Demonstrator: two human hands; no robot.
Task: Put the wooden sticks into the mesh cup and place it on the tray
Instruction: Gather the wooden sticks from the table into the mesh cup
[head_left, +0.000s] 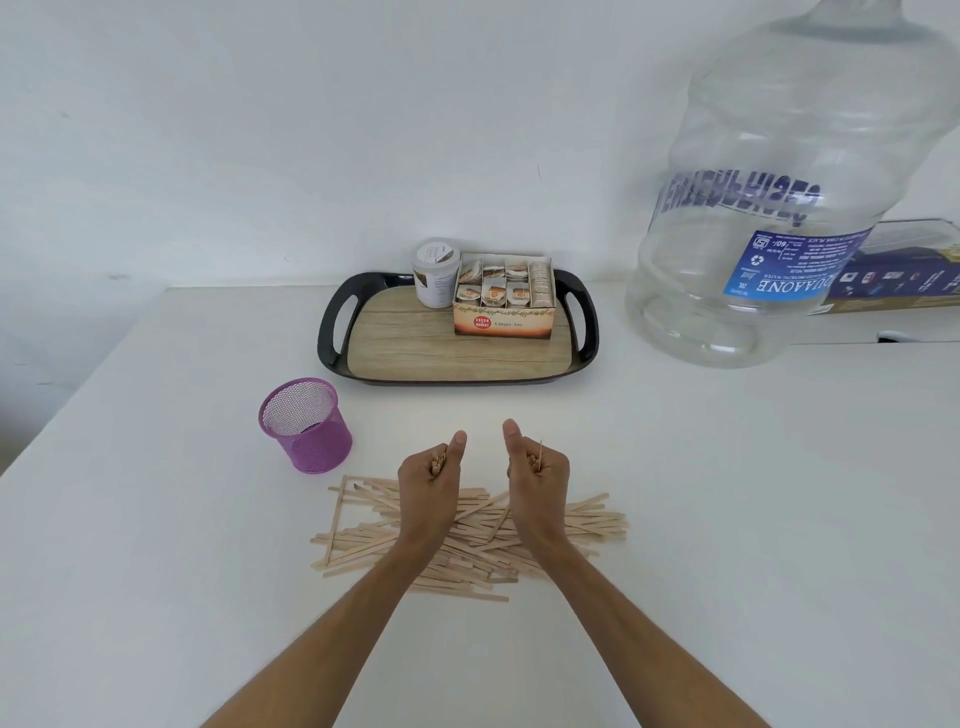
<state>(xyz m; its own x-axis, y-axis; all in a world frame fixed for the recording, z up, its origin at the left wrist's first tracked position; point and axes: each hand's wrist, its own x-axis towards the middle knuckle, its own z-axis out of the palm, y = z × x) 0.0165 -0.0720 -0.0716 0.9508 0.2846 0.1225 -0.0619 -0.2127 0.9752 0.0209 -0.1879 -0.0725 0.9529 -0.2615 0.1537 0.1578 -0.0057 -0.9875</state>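
Hands: two; left grip and right grip are each clamped on some sticks.
Sticks: one pile, laid mostly sideways.
Cup: one, kept upright.

Open tabletop between cup and tray — jug crowds right

Bright even light, soft faint shadows, sharp centre, wide-angle bending at edges
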